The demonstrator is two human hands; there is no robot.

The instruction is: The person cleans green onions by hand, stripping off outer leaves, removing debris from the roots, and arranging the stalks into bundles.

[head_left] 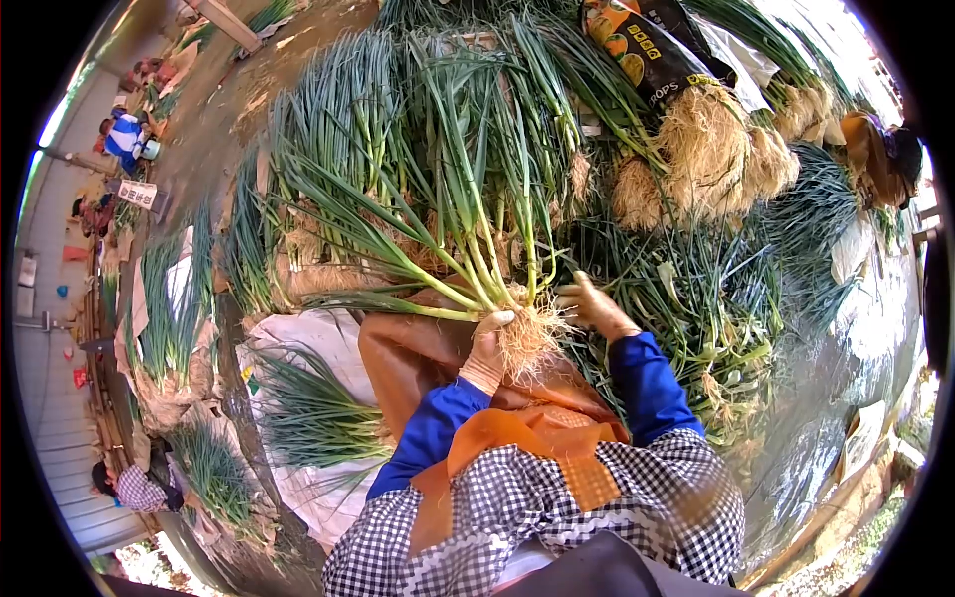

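Observation:
My left hand (487, 350) is closed round the base of a clump of green onions (482, 269), beside its pale, tangled roots (530, 338). The clump's leaves fan out up and to the left, above my orange apron (418, 348). My right hand (595, 304) is just right of the roots, fingers apart, palm toward the clump; it holds nothing. Loose leaves and trimmings (696, 308) lie heaped to the right of this hand. On a pale sheet (308, 338) at the left rests another bunch of green onions (318, 413).
Dense rows of onions (348, 119) lie ahead. A black printed sack (647, 50) and big root bundles (706, 149) are at the upper right. More bunches (169, 308) lie left. Other people (124, 134) are at the far left; a person (880, 159) is at the right edge.

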